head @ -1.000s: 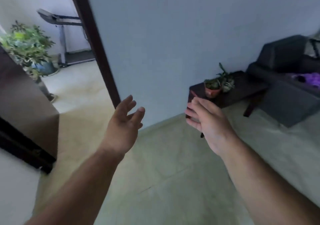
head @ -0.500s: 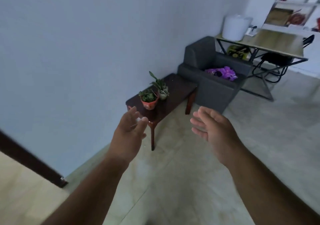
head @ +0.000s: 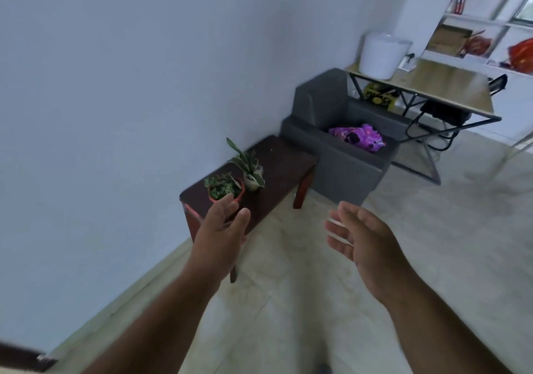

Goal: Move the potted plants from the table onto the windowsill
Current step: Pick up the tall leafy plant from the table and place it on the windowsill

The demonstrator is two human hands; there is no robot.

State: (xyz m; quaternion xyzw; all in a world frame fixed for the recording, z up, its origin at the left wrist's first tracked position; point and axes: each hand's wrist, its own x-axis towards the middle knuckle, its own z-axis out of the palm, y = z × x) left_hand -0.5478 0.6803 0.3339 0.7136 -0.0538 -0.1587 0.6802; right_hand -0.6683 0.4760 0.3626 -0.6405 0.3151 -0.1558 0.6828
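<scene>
1. While both pots sit on the dark wooden bench [head: 277,160] against the wall, neither is lifted, so the step in hand, as I judge it, is the approach and first pickup; walking right up to the bench before reaching would make it easier.
2. Both arms are stretched forward. The left hand [head: 220,229] has loosely spread, slightly bent fingers and holds nothing; in this view it overlaps the bench's near end, but it looks short of the bench, in the air.
3. The right hand [head: 363,239] hangs over the floor, well apart from the bench, fingers relaxed and wide, empty.
4. A good grasp would wrap each pot's body from the side, below the rim, one pot per hand, lifting straight up so soil stays in and leaves are not crushed.
5. The orange pot [head: 226,190], with small round leaves, stands near the bench's near end. The left hand is best placed for it.
6. The pale pot [head: 251,179], with long pointed leaves, stands just beside it, perhaps touching; its spreading leaves could snag the neighbour.
7. Hidden or unclear: no windowsill is visible, so the carry route is unknown; the orange pot's lower front is covered by the left fingertips; the bench's near edge is behind that hand; the frame's edges are blurred.
</scene>
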